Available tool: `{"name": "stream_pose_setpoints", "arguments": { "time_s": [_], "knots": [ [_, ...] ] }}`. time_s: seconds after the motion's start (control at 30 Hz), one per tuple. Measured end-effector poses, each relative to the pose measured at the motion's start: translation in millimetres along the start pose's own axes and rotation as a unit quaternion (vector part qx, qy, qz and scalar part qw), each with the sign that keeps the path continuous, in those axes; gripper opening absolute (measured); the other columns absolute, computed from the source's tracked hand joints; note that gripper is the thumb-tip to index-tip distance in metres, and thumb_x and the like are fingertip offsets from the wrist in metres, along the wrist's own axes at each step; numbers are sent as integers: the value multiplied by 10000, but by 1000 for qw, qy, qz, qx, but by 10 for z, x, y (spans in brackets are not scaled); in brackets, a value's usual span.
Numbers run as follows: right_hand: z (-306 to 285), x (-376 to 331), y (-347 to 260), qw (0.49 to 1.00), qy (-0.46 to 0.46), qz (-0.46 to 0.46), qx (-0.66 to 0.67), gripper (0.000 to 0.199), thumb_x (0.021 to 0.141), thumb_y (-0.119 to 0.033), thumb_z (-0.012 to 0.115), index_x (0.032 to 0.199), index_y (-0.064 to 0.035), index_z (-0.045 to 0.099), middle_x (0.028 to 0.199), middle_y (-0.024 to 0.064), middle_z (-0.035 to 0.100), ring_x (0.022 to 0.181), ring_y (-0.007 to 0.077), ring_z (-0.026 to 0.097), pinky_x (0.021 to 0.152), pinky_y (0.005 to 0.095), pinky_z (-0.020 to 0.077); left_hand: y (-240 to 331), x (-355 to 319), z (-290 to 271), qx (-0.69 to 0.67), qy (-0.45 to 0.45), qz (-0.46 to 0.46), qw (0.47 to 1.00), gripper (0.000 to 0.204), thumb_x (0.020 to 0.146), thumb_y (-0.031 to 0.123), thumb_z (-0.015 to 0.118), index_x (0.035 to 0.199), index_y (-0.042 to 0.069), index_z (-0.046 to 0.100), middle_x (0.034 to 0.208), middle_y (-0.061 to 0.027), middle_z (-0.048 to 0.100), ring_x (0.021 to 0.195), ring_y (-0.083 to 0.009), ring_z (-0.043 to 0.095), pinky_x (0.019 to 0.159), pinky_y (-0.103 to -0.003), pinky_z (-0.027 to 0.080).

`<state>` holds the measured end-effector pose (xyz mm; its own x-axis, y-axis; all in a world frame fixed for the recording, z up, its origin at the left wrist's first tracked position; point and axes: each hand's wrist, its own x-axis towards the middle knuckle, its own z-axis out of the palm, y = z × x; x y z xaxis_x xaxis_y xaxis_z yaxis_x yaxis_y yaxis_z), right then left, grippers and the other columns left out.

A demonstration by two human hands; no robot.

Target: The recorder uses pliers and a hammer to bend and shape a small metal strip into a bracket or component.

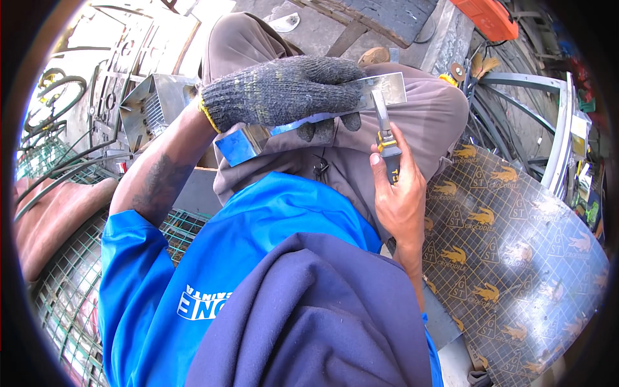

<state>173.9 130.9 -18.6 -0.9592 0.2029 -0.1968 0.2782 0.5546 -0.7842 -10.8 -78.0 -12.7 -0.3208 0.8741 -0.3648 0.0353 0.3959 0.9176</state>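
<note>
My left hand (284, 90), in a dark grey knit glove with a yellow cuff, presses down on a long shiny metal strip (245, 142) that lies across my lap on brown trousers. Its fingers wrap over the strip's top. My bare right hand (396, 187) grips a black and yellow handled tool (385, 138), whose flat steel blade stands upright against the strip's right end (393, 87). The two hands are close together, the right one just below the strip's right end.
A shiny sheet-metal box (151, 109) stands at left beside bent rods and green wire mesh (71, 290). A dark patterned sheet (516, 238) lies at right. Metal frames (554, 129) and an orange object (487, 16) sit at the far right. My blue shirt fills the foreground.
</note>
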Motion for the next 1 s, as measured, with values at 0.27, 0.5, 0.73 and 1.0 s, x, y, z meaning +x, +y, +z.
{"name": "stream_pose_setpoints", "arguments": {
  "time_s": [0.27, 0.5, 0.73, 1.0],
  "knots": [
    [3, -1, 10, 1000, 4, -9, -4, 524, 943, -56, 667, 1433, 31, 504, 1276, 270, 648, 1170, 405, 655, 984, 429, 509, -35, 17, -8, 130, 26, 127, 983, 388, 1047, 247, 516, 1413, 179, 622, 1561, -147, 456, 1447, -333, 423, 1202, -397, 342],
    [-5, 0, 11, 1000, -2, 0, 9, 514, 947, -70, 672, 1428, 24, 516, 1248, 263, 664, 1142, 383, 673, 970, 421, 513, -1, -11, -23, 131, 12, 50, 990, 382, 1045, 236, 526, 1410, 191, 626, 1567, -143, 450, 1443, -329, 432, 1195, -397, 355],
    [-16, 2, -15, 1000, -5, 12, 17, 515, 952, -77, 668, 1433, 24, 512, 1253, 267, 662, 1152, 382, 671, 973, 420, 511, 109, -20, -53, 133, -4, 25, 991, 393, 1036, 222, 518, 1411, 170, 624, 1552, -180, 455, 1415, -364, 459, 1180, -410, 376],
    [-9, 4, -13, 1000, 6, 2, 8, 513, 951, -76, 667, 1431, 22, 512, 1250, 268, 661, 1154, 395, 666, 970, 427, 512, 0, -13, -60, 122, -5, 75, 990, 424, 1018, 219, 514, 1425, 142, 604, 1536, -199, 459, 1396, -367, 477, 1174, -414, 389]
  ]
}}
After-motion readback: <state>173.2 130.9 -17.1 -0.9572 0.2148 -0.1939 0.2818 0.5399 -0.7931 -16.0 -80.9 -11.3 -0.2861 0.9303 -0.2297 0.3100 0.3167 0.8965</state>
